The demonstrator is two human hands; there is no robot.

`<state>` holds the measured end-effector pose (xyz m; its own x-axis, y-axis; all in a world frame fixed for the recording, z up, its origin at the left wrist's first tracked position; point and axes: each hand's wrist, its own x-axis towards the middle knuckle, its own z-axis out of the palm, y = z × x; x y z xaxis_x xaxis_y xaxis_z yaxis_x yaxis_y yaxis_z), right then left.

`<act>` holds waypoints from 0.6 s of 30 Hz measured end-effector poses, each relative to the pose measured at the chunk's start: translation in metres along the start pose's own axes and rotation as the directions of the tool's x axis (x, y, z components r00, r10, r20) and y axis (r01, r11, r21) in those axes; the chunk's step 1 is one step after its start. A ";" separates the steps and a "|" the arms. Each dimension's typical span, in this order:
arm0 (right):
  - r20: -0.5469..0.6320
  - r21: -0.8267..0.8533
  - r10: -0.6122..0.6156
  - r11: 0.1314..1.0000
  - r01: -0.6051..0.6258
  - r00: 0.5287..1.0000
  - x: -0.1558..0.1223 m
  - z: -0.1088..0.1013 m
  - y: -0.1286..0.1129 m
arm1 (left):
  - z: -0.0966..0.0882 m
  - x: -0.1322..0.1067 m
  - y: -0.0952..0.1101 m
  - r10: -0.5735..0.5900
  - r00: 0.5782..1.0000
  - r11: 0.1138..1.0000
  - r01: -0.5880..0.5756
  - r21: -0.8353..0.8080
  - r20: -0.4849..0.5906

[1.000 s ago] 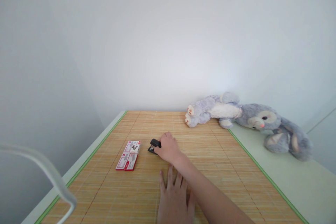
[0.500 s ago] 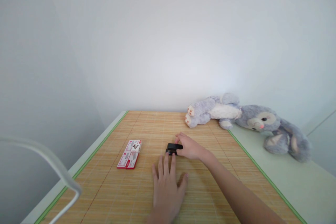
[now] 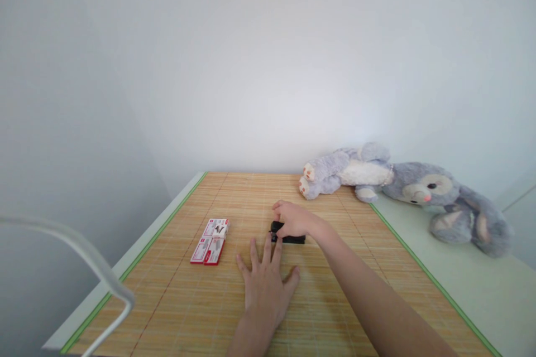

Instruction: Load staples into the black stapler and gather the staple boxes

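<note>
A black stapler lies on the bamboo mat, its length running left to right. Over its left part is my right hand, fingers bent down with the thumb on the near side, gripping it and hiding much of its top. My left hand rests palm down on the mat just in front, fingers spread. Its middle fingertips reach the stapler's near left end and appear to touch it. To the left lie red-and-white small boxes, set close together, with a stapler or staple picture on them.
The bamboo mat with a green border covers most of the table. A grey plush rabbit lies along the back right, partly on the pale table top. A white curved bar or cable crosses the lower left. A white wall stands behind.
My right hand has shifted from the stapler's right part to its left end, uncovering the right end. My left hand stays flat, fingers slightly more spread. The view has shifted a little.
</note>
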<state>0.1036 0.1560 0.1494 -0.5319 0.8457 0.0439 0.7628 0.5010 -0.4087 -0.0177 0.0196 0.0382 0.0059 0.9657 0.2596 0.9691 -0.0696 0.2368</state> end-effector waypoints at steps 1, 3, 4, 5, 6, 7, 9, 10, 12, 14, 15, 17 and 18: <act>0.015 0.010 -0.033 0.999 0.033 0.999 -0.001 -0.007 0.003 | 0.000 0.000 0.000 -0.004 1.000 1.000 0.004 -0.004 0.000; 0.031 0.047 -0.098 0.994 0.097 0.995 -0.006 -0.024 0.012 | 0.001 0.000 0.000 -0.009 1.000 1.000 0.009 -0.012 0.001; 0.025 0.063 -0.114 0.992 0.112 0.993 -0.012 -0.034 0.019 | 0.001 0.000 0.000 -0.012 1.000 1.000 0.012 -0.016 0.002; 0.010 0.093 -0.124 0.988 0.122 0.992 -0.018 -0.044 0.027 | 0.001 0.000 0.001 -0.017 1.000 1.000 0.017 -0.018 0.003; 0.019 0.117 -0.133 0.985 0.129 0.991 -0.025 -0.053 0.036 | 0.000 0.000 0.001 -0.021 1.000 1.000 0.021 -0.019 0.003; 0.015 0.138 -0.131 0.982 0.127 0.991 -0.034 -0.061 0.045 | 0.000 0.000 0.002 -0.024 1.000 1.000 0.024 -0.019 0.003; 0.000 0.160 -0.106 0.982 0.104 0.994 -0.051 -0.073 0.066 | -0.001 0.000 0.004 -0.034 0.999 0.999 0.034 -0.014 0.003; 0.000 0.163 -0.083 0.983 0.082 0.997 -0.059 -0.076 0.077 | -0.001 0.000 0.004 -0.037 0.999 0.999 0.037 -0.010 0.004; 0.008 0.168 -0.017 0.986 0.015 1.000 -0.074 -0.076 0.098 | -0.001 -0.001 0.005 -0.041 0.999 0.999 0.041 -0.007 0.003; 0.016 0.202 0.060 0.977 -0.063 0.998 -0.087 -0.068 0.116 | -0.001 -0.001 0.004 -0.034 0.999 0.999 0.034 -0.012 -0.008; 0.021 0.238 0.085 0.967 -0.088 0.996 -0.092 -0.063 0.124 | -0.001 -0.001 0.004 -0.029 0.999 0.999 0.029 -0.017 -0.016; 0.026 0.333 0.115 0.935 -0.117 0.993 -0.102 -0.051 0.136 | -0.001 -0.002 0.002 -0.020 0.999 0.999 0.019 -0.029 -0.029; 0.028 0.378 0.130 0.917 -0.131 0.991 -0.105 -0.045 0.139 | 0.000 -0.002 0.001 -0.015 0.999 0.999 0.014 -0.036 -0.033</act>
<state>0.2824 0.1448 0.1285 -0.4382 0.8982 -0.0351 0.6300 0.2791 -0.7247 -0.0166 0.0175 0.0384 -0.0172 0.9579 0.2866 0.9595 -0.0648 0.2742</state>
